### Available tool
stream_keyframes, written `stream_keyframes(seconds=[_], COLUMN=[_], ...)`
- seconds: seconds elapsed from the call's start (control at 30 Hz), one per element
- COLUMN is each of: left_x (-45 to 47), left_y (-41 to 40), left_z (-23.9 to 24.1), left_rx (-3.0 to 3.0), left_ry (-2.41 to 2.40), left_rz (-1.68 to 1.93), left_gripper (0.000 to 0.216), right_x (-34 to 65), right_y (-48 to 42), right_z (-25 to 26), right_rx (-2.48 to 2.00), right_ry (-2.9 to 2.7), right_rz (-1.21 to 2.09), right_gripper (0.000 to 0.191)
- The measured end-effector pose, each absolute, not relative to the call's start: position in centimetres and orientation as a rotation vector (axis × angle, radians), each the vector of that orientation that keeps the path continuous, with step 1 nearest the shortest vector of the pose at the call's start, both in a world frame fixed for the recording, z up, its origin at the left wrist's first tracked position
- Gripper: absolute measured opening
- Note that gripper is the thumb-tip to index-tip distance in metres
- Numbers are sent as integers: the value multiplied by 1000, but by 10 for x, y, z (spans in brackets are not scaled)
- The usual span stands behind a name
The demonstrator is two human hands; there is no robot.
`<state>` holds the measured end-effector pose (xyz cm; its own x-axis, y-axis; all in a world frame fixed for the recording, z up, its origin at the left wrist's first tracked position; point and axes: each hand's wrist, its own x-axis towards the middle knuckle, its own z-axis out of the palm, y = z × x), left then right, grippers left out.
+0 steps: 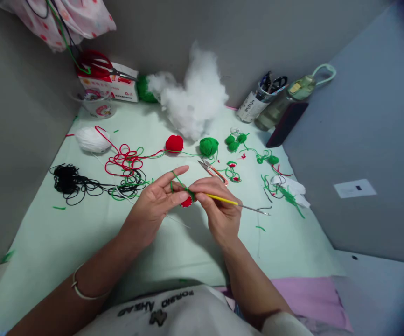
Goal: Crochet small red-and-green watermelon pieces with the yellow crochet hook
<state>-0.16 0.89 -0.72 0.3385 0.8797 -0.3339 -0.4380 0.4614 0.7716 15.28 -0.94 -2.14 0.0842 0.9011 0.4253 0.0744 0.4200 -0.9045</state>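
Observation:
My left hand (pixel 156 200) pinches a small red crocheted piece (pixel 187 202) with green yarn (pixel 179 181) looped over its index finger. My right hand (pixel 218 205) is closed on a crochet hook with a yellow handle (pixel 223 199), its metal end pointing right. The two hands meet above the pale green table cover (pixel 83 233). Small snips (pixel 213 170) lie just beyond my right hand.
On the table are a red yarn ball (pixel 174 143), a green yarn ball (pixel 208 146), a white yarn ball (pixel 93 139), tangled black yarn (pixel 69 181), white stuffing (pixel 195 100), small green crocheted pieces (pixel 236 141), a pen cup (pixel 258 100), a bottle (pixel 286 100) and a box with red scissors (pixel 107 79).

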Motion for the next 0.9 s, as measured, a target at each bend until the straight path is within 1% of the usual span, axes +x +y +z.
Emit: stream_keyframes(seconds=[0.07, 0.17, 0.3, 0.43, 0.53, 0.63, 0.7, 0.8, 0.9], left_x=[-2, -6, -13, -13, -7, -2, 0, 1, 2], left_y=[9, 10, 12, 12, 9, 6, 4, 4, 4], left_z=[-7, -10, -16, -16, -15, -16, -18, -18, -18], left_rx=[610, 573, 553, 552, 612, 685, 705, 702, 697], left_ry=[823, 767, 679, 619, 726, 813, 824, 845, 886], left_rz=[901, 843, 765, 753, 858, 970, 1000, 1013, 1029], left_gripper=[66, 68, 59, 50, 50, 57, 62, 70, 76], right_x=[153, 156, 163, 166, 161, 154, 151, 151, 151], right_y=[-10, -9, -5, -1, -3, -6, -8, -9, -10], right_z=[-23, -24, -22, -21, -22, -26, -27, -27, -25], right_rx=[-945, -911, -915, -948, -960, -974, -994, -1032, -1039], right_ry=[-1324, -1171, -957, -853, -917, -1061, -1100, -1105, -1203], right_rz=[831, 1014, 1216, 1313, 1274, 1120, 1054, 1051, 983], right_gripper=[15, 13, 21, 26, 25, 18, 17, 20, 14])
